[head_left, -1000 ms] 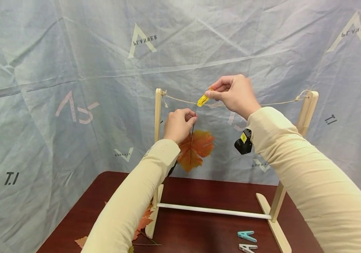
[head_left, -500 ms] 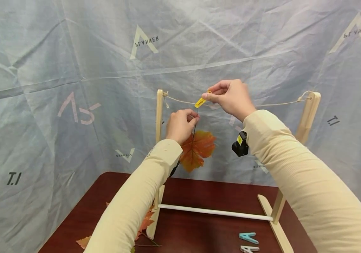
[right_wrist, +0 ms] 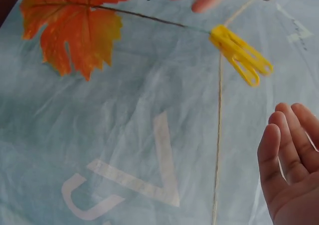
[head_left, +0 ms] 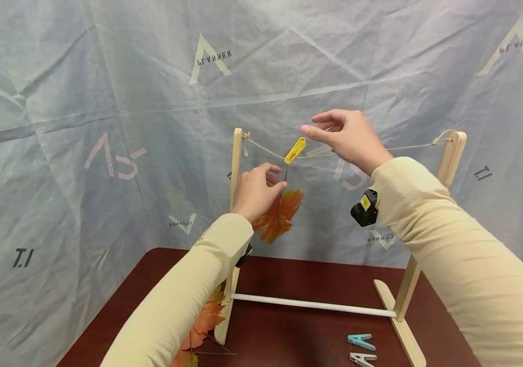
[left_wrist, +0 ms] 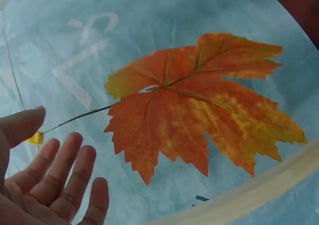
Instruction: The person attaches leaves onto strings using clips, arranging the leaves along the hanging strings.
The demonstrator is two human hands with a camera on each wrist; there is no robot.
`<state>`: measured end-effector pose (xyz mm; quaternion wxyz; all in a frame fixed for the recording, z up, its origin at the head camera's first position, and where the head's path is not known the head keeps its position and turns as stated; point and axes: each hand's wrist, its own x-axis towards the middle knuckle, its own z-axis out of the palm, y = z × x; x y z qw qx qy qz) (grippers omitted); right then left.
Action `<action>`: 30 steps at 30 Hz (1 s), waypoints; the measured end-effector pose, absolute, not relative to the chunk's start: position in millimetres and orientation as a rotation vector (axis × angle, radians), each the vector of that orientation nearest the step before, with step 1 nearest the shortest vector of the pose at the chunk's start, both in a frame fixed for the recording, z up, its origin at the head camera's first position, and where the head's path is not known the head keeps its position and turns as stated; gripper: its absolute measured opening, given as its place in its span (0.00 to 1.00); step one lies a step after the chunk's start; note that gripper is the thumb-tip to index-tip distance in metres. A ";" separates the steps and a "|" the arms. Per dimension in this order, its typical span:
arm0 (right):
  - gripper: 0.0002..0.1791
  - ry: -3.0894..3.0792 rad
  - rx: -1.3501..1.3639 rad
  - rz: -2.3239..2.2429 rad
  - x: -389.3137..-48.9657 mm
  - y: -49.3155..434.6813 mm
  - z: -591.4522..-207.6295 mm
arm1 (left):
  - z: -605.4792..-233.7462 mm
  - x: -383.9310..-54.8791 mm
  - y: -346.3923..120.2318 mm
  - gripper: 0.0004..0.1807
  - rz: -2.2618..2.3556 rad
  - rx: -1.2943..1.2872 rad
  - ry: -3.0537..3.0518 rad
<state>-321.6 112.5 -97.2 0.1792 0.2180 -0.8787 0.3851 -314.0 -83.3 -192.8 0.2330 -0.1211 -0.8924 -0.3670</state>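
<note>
A yellow clothespin [head_left: 295,151] is clipped on the twine line [head_left: 264,148], and the stem of an orange leaf [head_left: 280,216] is caught in its tip. The leaf [left_wrist: 199,105] hangs below the line by that stem. My left hand [head_left: 259,188] is beside the stem with its fingers spread and relaxed; in the left wrist view nothing is held between them. Just right of the clothespin [right_wrist: 239,54] and apart from it, my right hand [head_left: 350,138] has loosely extended fingers and holds nothing.
The twine runs between two wooden posts [head_left: 452,158] joined low down by a white rod [head_left: 311,305]. On the dark red table [head_left: 307,278] lie a blue clothespin [head_left: 361,341], a grey one [head_left: 362,359] and more autumn leaves [head_left: 206,318], partly behind the left sleeve. A printed grey cloth [head_left: 105,102] hangs behind.
My right hand has let go of the yellow clothespin and drawn back to the right. My left fingers have released the stem. The twine now dips at the clothespin and the leaf has turned.
</note>
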 end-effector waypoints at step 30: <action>0.22 -2.614 0.619 1.009 -284.6 196.4 -231.5 | -286.8 -252.5 -170.0 0.10 -1.067 -0.503 -2.606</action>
